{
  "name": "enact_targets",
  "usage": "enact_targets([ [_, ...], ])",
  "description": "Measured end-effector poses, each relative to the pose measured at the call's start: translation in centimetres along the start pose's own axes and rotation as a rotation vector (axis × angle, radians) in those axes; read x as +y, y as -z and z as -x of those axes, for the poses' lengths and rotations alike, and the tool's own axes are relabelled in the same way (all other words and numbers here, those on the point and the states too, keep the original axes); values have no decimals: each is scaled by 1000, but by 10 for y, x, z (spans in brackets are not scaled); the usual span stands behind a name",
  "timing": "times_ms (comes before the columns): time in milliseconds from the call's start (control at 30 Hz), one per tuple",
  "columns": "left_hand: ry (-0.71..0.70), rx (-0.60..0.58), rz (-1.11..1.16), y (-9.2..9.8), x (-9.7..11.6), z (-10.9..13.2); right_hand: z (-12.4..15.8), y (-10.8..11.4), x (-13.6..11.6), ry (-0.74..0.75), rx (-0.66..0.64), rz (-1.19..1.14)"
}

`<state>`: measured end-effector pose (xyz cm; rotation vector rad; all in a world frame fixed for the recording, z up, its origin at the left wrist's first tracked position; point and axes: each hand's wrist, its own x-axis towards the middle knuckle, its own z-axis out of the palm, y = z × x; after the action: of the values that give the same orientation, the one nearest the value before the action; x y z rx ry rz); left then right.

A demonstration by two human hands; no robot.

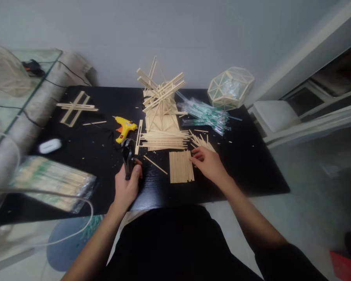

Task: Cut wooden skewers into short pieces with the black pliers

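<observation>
My left hand (128, 184) is wrapped round a black hand tool (128, 156), held upright on the black table (245, 164). My right hand (208, 162) rests with fingers bent on the right edge of a flat row of cut wooden sticks (180, 166); whether it pinches one I cannot make out. Behind that row lie a stack of longer sticks (163, 140) and a stick-built structure (160, 97). A single loose stick (155, 164) lies between my hands.
A yellow glue gun (124, 128) lies behind the black tool. Plastic-wrapped sticks (204, 113) and a geodesic stick ball (230, 88) are at the back right. A crossed stick frame (76, 107), a white object (49, 146) and a bag of sticks (51, 181) lie left.
</observation>
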<state>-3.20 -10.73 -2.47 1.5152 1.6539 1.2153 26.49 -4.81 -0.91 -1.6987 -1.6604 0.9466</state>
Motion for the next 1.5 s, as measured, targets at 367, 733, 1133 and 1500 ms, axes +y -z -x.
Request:
enact_targets([
  [367,44,-25,118,0,-7,3,-45,-29,-34,492,-51,446],
  [733,59,-3,280,-1,-5,-1,-54,-37,-37,627,-164,748],
  [1133,69,27,306,-3,-1,-1,-33,14,-59,494,-17,-83],
  [1500,134,30,277,-7,-6,0,2,35,-61,26,-8,-860],
])
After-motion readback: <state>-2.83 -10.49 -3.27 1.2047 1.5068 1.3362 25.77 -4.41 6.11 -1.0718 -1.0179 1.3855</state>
